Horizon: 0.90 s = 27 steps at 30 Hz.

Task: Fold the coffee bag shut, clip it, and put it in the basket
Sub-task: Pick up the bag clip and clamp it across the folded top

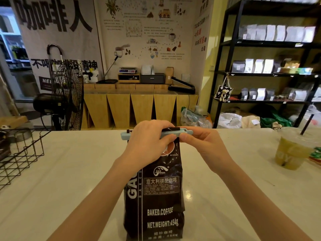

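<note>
A dark coffee bag (156, 197) with white lettering stands upright on the white counter (69, 188), directly in front of me. A long light-blue clip (186, 132) lies across its folded top. My left hand (149, 141) covers the left part of the fold and clip, gripping them from above. My right hand (203, 146) pinches the clip near its right end, thumb and fingers pressed on it. The black wire basket (24, 157) sits at the counter's left edge. Whether the clip is fully latched is hidden by my fingers.
An iced drink in a clear plastic cup (291, 150) with a dark straw stands at the counter's right, next to a green packet (317, 153). Beyond the counter are a black floor fan (66, 94), a wooden sideboard and black shelves of bags.
</note>
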{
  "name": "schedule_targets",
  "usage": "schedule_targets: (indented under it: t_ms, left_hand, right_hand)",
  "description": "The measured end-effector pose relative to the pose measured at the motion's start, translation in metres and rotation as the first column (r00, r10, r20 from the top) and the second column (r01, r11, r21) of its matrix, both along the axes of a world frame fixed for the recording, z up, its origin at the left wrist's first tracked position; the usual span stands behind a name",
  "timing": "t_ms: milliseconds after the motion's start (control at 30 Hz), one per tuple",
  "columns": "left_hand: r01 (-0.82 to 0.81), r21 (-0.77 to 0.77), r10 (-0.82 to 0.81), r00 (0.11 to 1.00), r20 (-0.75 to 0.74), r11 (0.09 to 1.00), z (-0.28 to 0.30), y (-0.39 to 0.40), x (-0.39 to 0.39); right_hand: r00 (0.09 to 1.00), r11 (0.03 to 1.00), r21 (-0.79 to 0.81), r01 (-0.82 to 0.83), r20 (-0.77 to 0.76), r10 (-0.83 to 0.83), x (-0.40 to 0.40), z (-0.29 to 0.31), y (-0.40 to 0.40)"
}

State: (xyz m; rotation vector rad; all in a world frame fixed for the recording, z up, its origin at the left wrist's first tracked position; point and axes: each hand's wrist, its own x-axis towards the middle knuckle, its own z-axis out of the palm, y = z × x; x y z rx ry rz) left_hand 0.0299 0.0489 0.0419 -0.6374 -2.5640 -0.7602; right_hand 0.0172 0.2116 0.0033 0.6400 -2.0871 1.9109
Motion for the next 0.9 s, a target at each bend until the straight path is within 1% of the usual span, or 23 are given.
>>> schedule_targets:
  t_ms: [233, 400, 567, 633, 700, 767, 833, 867, 900]
  left_hand:
    - [-0.032, 0.062, 0.038, 0.995, -0.097, 0.998, -0.007, 0.004, 0.003]
    - [-0.02, 0.092, 0.034, 0.988, -0.149, 0.996, -0.012, 0.003, 0.002]
    - [-0.002, 0.07, 0.014, 0.985, -0.173, 0.998, -0.013, 0.001, 0.0]
    - [0.009, 0.064, 0.003, 0.981, -0.193, 0.998, -0.013, -0.001, 0.0]
    - [0.025, 0.028, -0.018, 0.979, -0.205, 0.999, -0.013, -0.002, -0.001]
    - [0.016, -0.013, -0.018, 0.975, -0.223, 1.0, -0.015, -0.007, -0.003]
    - [-0.047, -0.043, 0.033, 0.96, -0.277, 0.998, -0.018, -0.016, -0.004]
    - [-0.078, -0.01, 0.073, 0.96, -0.269, 0.997, -0.021, -0.021, -0.004]
    - [-0.094, 0.086, 0.11, 0.974, -0.199, 0.992, -0.023, -0.027, -0.002]
  right_hand:
    - [0.982, 0.989, -0.066, 0.129, -0.132, -0.137, 0.002, -0.008, -0.012]
    - [0.947, 0.967, -0.033, 0.253, -0.197, -0.254, 0.004, -0.014, -0.016]
    - [0.939, 0.963, -0.035, 0.266, -0.216, -0.268, 0.007, -0.015, -0.018]
    - [0.946, 0.966, -0.04, 0.255, -0.197, -0.257, 0.008, -0.015, -0.018]
    - [0.966, 0.977, -0.053, 0.208, -0.143, -0.214, 0.008, -0.012, -0.017]
    - [0.988, 0.985, -0.099, 0.145, -0.044, -0.15, 0.007, -0.01, -0.015]
    - [0.993, 0.981, -0.159, 0.108, 0.063, -0.099, 0.005, -0.011, -0.013]
    - [0.991, 0.977, -0.185, 0.104, 0.105, -0.085, 0.004, -0.012, -0.013]
    - [0.987, 0.972, -0.208, 0.106, 0.14, -0.078, 0.003, -0.014, -0.014]
